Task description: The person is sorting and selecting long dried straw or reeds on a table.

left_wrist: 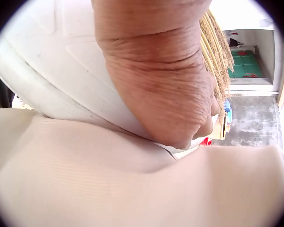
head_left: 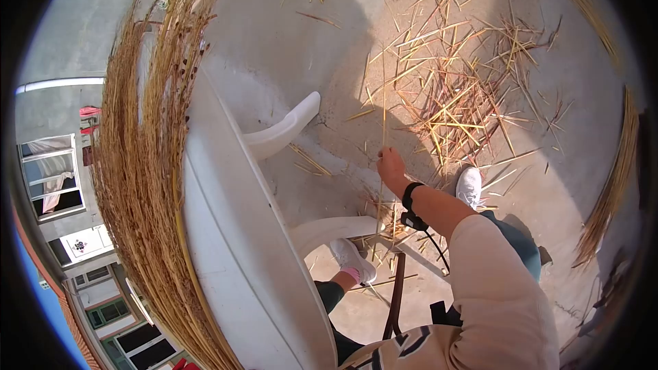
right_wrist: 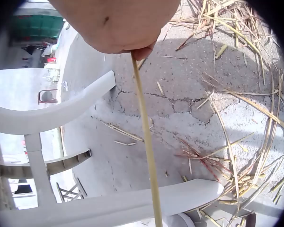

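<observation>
In the head view my right hand (head_left: 392,168) pinches one thin, pale yellow stalk (right_wrist: 146,127) above the ground. The right wrist view shows that stalk running down from under the curled fingers. My left hand (left_wrist: 165,94) appears in the left wrist view against a white plastic table (left_wrist: 71,61), knuckles bent and fingertips hidden. I cannot tell what, if anything, it holds. On the table lies a large bundle of dry, seed-headed stalks (head_left: 147,144), which also shows behind the left hand.
Cut stalk pieces (head_left: 459,109) litter the concrete ground beside my shoe (head_left: 469,187). Curved white table legs (head_left: 284,127) jut out from below the tabletop. Another bundle of long stalks (head_left: 613,185) lies at the far right. A dark brown bar (head_left: 397,288) stands near my lap.
</observation>
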Demonstrator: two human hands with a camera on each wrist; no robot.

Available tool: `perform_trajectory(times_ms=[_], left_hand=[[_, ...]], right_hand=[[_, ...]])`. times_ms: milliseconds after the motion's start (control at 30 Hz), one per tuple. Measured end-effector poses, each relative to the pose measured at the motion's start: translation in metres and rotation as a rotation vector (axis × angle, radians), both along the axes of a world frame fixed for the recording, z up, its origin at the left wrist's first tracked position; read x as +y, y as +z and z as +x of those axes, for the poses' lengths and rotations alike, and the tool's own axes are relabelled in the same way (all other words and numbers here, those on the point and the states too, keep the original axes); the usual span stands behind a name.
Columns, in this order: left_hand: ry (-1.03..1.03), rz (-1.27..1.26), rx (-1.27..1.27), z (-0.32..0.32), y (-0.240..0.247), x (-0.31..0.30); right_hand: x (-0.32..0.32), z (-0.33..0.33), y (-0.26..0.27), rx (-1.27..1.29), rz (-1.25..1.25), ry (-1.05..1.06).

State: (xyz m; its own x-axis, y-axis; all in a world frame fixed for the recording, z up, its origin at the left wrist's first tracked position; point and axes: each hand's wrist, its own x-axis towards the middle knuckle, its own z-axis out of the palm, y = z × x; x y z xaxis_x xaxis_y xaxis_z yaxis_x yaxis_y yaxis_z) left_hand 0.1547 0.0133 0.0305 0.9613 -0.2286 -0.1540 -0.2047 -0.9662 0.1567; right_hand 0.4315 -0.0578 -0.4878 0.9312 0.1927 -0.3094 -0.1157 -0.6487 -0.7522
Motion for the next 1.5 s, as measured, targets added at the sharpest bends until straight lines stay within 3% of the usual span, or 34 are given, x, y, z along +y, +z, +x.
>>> perform_trajectory(times_ms=[100, 233, 300, 333, 433, 533, 633, 700, 867, 967, 1133, 1267, 1400, 1467, 1500], left_hand=[[-0.006, -0.058, -0.063, 0.006, -0.002, -0.001], [0.028, -0.064, -0.02, 0.007, -0.004, -0.001], [0.102, -0.151, 0.04, 0.01, -0.001, -0.002], [0.111, -0.163, 0.007, 0.012, 0.0, -0.003], [0.098, -0.201, -0.064, 0.013, 0.002, -0.003], [0.076, -0.218, -0.15, 0.008, -0.004, 0.0], [0.051, -0.245, -0.267, 0.001, -0.011, 0.0], [0.05, -0.253, -0.34, -0.005, -0.019, 0.002], [0.001, -0.228, -0.461, -0.014, -0.028, 0.006], [0.061, -0.301, -0.341, -0.044, -0.009, -0.002], [-0.059, -0.302, -0.718, -0.144, 0.017, -0.022], [0.226, -0.06, -0.93, -0.24, 0.02, -0.015], [0.491, 0.111, -0.937, -0.309, 0.01, 0.01], [0.764, 0.208, -0.92, -0.329, 0.003, 0.02], [0.761, 0.204, -0.921, -0.336, -0.002, 0.024]], right_hand=[[-0.005, 0.054, 0.048, -0.304, 0.176, -0.189], [-0.052, 0.126, 0.162, -0.183, 0.164, -0.324], [-0.092, 0.166, 0.164, -0.331, 0.174, -0.274], [-0.111, 0.17, 0.209, -0.208, 0.385, -0.348], [-0.172, 0.175, 0.307, -0.192, 0.635, -0.501], [-0.227, 0.185, 0.373, -0.254, 0.813, -0.441], [-0.23, 0.172, 0.445, -0.281, 0.948, -0.35], [-0.209, 0.146, 0.491, -0.299, 1.009, -0.298], [-0.098, 0.02, 0.584, -0.162, 1.026, 0.146], [-0.033, -0.067, 0.603, -0.024, 1.061, 0.384], [0.042, -0.186, 0.593, 0.254, 1.113, 0.51], [0.072, -0.241, 0.552, 0.357, 1.046, 0.565], [0.087, -0.278, 0.531, 0.474, 0.974, 0.559], [0.094, -0.289, 0.526, 0.492, 0.96, 0.53], [0.097, -0.29, 0.523, 0.483, 0.952, 0.56]])
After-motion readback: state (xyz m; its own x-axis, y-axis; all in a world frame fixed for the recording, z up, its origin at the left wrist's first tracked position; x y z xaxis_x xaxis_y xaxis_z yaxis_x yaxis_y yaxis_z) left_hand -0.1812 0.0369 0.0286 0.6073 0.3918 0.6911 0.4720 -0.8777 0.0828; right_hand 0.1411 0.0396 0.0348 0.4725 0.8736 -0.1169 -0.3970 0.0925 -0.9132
